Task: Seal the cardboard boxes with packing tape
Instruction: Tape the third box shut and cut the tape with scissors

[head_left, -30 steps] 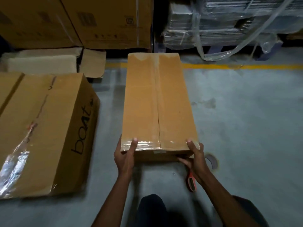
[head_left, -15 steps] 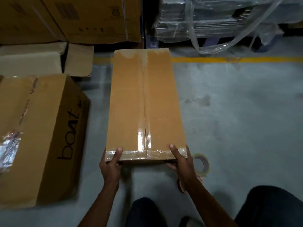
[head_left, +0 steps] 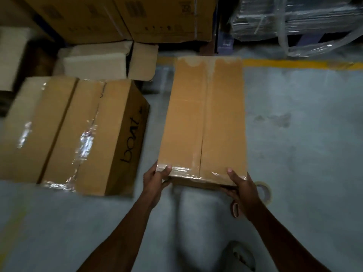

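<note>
Here both hands (head_left: 198,185) grip the glossy-taped cardboard box (head_left: 204,118).

A: What can't you make out?

B: The roll of tape (head_left: 265,192) on the floor is half hidden behind the right hand (head_left: 242,190), and so is the reddish handle (head_left: 235,210) beneath that wrist.

A: And the fingers?

B: Both hands' fingers go under the near end of the long box (head_left: 204,118); only the thumbs show. The left hand (head_left: 155,180) is blurred.

A: Anything cut off?

B: The big box (head_left: 64,132) runs off the left edge, and its side print is smeared. The labels on the stacked cartons (head_left: 121,16) are too blurred to read.
</note>
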`<state>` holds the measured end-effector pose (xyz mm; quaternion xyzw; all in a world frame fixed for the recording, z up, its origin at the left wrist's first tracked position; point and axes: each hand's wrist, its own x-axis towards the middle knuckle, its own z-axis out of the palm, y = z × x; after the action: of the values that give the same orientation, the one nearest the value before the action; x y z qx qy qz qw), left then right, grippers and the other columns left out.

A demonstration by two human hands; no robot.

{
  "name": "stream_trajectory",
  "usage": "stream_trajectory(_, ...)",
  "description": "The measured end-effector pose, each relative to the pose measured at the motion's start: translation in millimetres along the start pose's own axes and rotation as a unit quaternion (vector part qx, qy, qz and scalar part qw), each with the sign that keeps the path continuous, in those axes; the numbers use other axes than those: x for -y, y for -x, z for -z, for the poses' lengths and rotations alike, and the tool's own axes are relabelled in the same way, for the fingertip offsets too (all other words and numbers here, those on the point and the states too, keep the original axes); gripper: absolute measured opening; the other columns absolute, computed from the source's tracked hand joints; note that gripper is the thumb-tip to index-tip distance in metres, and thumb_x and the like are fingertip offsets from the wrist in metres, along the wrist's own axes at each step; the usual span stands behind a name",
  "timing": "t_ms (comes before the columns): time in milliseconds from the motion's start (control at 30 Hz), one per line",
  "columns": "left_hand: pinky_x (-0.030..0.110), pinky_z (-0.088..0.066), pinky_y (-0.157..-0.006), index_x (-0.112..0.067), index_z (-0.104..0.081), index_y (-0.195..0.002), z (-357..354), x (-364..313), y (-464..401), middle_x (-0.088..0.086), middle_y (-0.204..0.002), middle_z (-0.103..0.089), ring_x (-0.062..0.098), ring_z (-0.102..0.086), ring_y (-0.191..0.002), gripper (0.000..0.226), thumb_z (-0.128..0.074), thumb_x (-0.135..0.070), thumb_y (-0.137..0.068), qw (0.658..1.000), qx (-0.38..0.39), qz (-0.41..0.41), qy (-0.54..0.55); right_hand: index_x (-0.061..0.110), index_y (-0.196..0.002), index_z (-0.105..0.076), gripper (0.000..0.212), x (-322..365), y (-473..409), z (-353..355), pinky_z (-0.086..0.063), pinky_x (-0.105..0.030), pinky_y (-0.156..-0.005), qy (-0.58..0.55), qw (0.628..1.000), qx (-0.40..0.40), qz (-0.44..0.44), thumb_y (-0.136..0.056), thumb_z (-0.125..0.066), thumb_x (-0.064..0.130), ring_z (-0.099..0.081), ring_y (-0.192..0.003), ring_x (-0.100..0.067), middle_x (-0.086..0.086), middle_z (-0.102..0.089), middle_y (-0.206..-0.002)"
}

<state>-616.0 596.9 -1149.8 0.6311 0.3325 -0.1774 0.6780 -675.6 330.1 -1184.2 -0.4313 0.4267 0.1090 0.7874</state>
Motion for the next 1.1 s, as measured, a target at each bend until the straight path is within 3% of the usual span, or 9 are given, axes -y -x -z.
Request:
stream_trajectory(200,0.030,-0.062,-0.069,-0.018,-0.071,-0.113,77.3,-44.3,67.3,-0.004,-0.095,-0.080,0.014,-0.074,-0.091,0.026,-0.072,-0.003,-0.092,0.999,-0.028,0.037,-0.003,0.026,-0.140,-0.056,0.101,-3.0,100.2,-44.2,-0.057,-0.061,-0.092,0.042,0.998,0.043,-0.023,-0.051,-0.099,0.050,-0.065,-0.120,-0.034,-0.011,-0.065,-0.135)
stream_trajectory(433,0.045,-0.064,-0.079,-0.007,-0.067,-0.132,172.0,-42.9,71.1,0.016,-0.119,-0.072,0.031,-0.071,-0.106,0.048,-0.081,-0.011,-0.086,0.990,-0.105,0.027,-0.092,0.023,-0.146,-0.052,0.053,-56.7,144.6,-101.2,-0.055,-0.061,-0.095,0.101,0.989,0.108,-0.007,-0.096,-0.067,0.014,-0.067,-0.118,-0.032,-0.008,-0.067,-0.132)
stream_trajectory(500,0.048,-0.064,-0.082,-0.007,-0.065,-0.134,190.4,-33.1,57.2,0.019,-0.122,-0.070,0.035,-0.070,-0.108,0.055,-0.084,-0.018,-0.084,0.984,-0.110,0.016,-0.142,0.023,-0.146,-0.051,0.060,-75.5,144.1,-115.2,-0.055,-0.059,-0.096,0.117,0.988,0.103,-0.001,-0.090,-0.074,0.020,-0.067,-0.118,-0.032,-0.005,-0.068,-0.130)
stream_trajectory(600,0.038,-0.059,-0.087,0.001,-0.062,-0.118,201.0,-24.1,32.4,0.015,-0.098,-0.074,0.034,-0.072,-0.100,0.030,-0.072,-0.010,-0.092,0.946,-0.079,-0.027,-0.312,0.026,-0.146,-0.050,0.105,-98.2,132.3,-129.8,-0.056,-0.057,-0.095,0.130,0.990,0.056,-0.001,-0.055,-0.096,0.051,-0.068,-0.115,-0.034,-0.007,-0.070,-0.125)
stream_trajectory(633,0.036,-0.055,-0.089,0.005,-0.057,-0.120,203.0,-21.3,22.7,0.018,-0.101,-0.074,0.034,-0.070,-0.104,0.031,-0.069,-0.006,-0.093,0.933,-0.065,-0.029,-0.352,0.026,-0.146,-0.049,0.101,-105.5,126.9,-133.9,-0.056,-0.057,-0.096,0.142,0.988,0.056,0.004,-0.059,-0.095,0.048,-0.067,-0.115,-0.035,-0.008,-0.069,-0.125)
stream_trajectory(733,0.041,-0.042,-0.112,0.015,-0.031,-0.148,214.9,-16.4,-6.6,0.028,-0.140,-0.057,0.036,-0.054,-0.132,0.066,-0.066,-0.001,-0.094,0.923,-0.005,0.003,-0.385,0.029,-0.133,-0.054,0.047,-124.7,108.6,-142.2,-0.056,-0.052,-0.096,0.144,0.987,0.071,0.007,-0.093,-0.068,0.008,-0.066,-0.108,-0.029,-0.006,-0.067,-0.118)
stream_trajectory(833,0.042,-0.032,-0.119,0.013,-0.022,-0.154,231.7,-14.0,-24.5,0.022,-0.160,-0.034,0.034,-0.039,-0.145,0.079,-0.069,-0.007,-0.094,0.895,0.055,0.026,-0.442,0.027,-0.139,-0.050,0.053,-129.5,96.8,-150.7,-0.052,-0.051,-0.096,0.137,0.989,0.059,-0.013,-0.099,-0.054,-0.007,-0.064,-0.106,-0.029,-0.009,-0.065,-0.117)
stream_trajectory(933,0.046,-0.041,-0.106,0.015,-0.033,-0.146,234.0,-22.6,-25.6,0.034,-0.143,-0.049,0.048,-0.048,-0.132,0.070,-0.071,-0.013,-0.094,0.878,0.085,0.017,-0.470,0.027,-0.145,-0.045,0.059,-131.5,84.8,-148.3,-0.046,-0.061,-0.105,0.177,0.984,0.029,-0.019,-0.099,-0.050,-0.010,-0.059,-0.116,-0.037,-0.006,-0.061,-0.118)
stream_trajectory(1100,0.043,-0.033,-0.121,-0.001,-0.019,-0.161,233.1,-29.6,-14.1,0.015,-0.162,-0.035,0.033,-0.040,-0.147,0.094,-0.071,-0.036,-0.091,0.909,0.108,0.060,-0.397,0.034,-0.142,-0.041,0.066,-129.1,84.8,-146.9,-0.057,-0.048,-0.090,0.208,0.977,0.031,-0.031,-0.093,-0.059,-0.006,-0.058,-0.112,-0.028,-0.006,-0.058,-0.126)
